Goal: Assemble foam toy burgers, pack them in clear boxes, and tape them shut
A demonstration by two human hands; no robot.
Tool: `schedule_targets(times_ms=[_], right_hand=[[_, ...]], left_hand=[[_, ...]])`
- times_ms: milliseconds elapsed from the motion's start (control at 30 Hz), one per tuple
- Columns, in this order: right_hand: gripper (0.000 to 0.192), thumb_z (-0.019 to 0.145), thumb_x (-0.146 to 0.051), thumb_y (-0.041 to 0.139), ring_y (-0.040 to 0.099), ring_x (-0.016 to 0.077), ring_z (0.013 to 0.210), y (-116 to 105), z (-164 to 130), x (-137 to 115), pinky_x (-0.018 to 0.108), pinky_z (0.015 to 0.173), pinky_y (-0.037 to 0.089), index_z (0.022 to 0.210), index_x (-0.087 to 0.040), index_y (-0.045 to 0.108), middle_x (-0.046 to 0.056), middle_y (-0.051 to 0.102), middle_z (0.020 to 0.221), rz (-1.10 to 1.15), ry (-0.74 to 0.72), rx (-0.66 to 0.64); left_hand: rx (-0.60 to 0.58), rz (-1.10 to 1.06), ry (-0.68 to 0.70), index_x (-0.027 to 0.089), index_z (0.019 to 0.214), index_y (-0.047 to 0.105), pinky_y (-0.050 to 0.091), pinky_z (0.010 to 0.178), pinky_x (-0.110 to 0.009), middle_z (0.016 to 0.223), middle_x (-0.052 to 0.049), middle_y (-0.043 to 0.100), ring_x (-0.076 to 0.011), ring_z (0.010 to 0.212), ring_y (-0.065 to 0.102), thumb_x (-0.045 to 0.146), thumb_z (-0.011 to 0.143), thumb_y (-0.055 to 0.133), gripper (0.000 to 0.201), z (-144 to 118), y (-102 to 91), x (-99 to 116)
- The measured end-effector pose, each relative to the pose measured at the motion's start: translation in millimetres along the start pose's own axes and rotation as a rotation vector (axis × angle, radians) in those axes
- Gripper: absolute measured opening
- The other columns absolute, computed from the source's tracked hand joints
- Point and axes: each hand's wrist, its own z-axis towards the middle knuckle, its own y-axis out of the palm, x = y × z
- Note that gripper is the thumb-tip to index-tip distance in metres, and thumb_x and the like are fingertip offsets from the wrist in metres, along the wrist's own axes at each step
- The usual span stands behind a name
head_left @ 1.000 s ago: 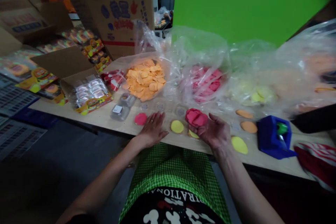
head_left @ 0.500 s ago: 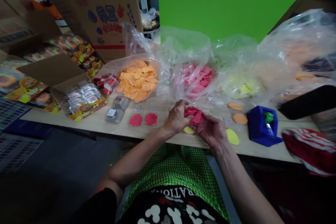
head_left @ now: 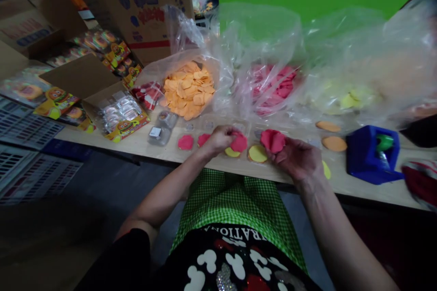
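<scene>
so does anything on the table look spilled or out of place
Nothing looks spilled or damaged. Slightly odd: two orange discs lie loose beside the blue tape dispenser, apart from the orange heap, though perhaps placed deliberately.

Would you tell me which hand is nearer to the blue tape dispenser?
The right hand; it is left of the blue tape dispenser, holding red pieces. The left hand is farther left, holding a single red piece.

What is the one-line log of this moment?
left hand: pinches red piece over yellow piece; right hand: holds red pieces; tape dispenser: on table
</scene>
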Motion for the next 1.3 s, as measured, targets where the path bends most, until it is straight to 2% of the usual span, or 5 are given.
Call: schedule_targets(times_ms=[300,567,800,1067,1300], right_hand=[[0.029,0.076,-0.014,0.050,0.071,0.0290,0.103,2,-1,5,0.045,0.071,0.066,0.098,-0.019,0.070,0.012,0.074,0.113,-0.090,0.004,-0.003],[0.033,0.079,-0.018,0.051,0.070,0.0275,0.109,-6,4,3,0.044,0.077,0.066,0.106,-0.019,0.070,0.010,0.073,0.118,-0.183,-0.008,-0.022],[0.030,0.082,-0.018,0.048,0.068,0.0273,0.111,5,6,8,0.045,0.077,0.065,0.101,-0.019,0.070,0.011,0.072,0.119,-0.209,-0.025,0.043],[0.026,0.083,-0.021,0.047,0.066,0.0294,0.111,11,10,6,0.050,0.081,0.062,0.101,-0.022,0.067,0.011,0.069,0.122,-0.316,-0.036,0.011],[0.031,0.076,-0.023,0.053,0.069,0.0315,0.102,13,8,0,0.052,0.078,0.061,0.104,-0.018,0.066,0.013,0.072,0.110,-0.232,-0.020,-0.097]], left_hand=[[0.026,0.661,0.075,0.015,0.095,0.071,0.053,0.091,-0.038,0.104,-0.009,0.071,-0.0236,0.100,0.066,0.004,0.084,0.054,0.023,-11,4.2,-19],[0.158,0.759,0.232,0.011,0.122,0.061,0.051,0.104,-0.039,0.127,-0.016,0.064,-0.0245,0.120,0.061,0.013,0.097,0.044,0.031,-44,7.9,-32],[-0.007,0.998,0.373,0.008,0.145,0.043,0.036,0.118,-0.048,0.156,-0.022,0.043,-0.0317,0.149,0.036,0.019,0.101,0.041,0.045,-78,31.7,-54],[-0.107,1.142,0.333,0.006,0.157,0.024,0.020,0.125,-0.051,0.166,-0.024,0.018,-0.0350,0.156,0.014,0.044,0.098,0.055,0.077,-70,37.7,-44],[-0.119,1.049,0.256,0.009,0.153,0.034,0.018,0.124,-0.057,0.164,-0.023,0.027,-0.0381,0.153,0.023,0.048,0.095,0.056,0.073,-47,21.8,-31]])
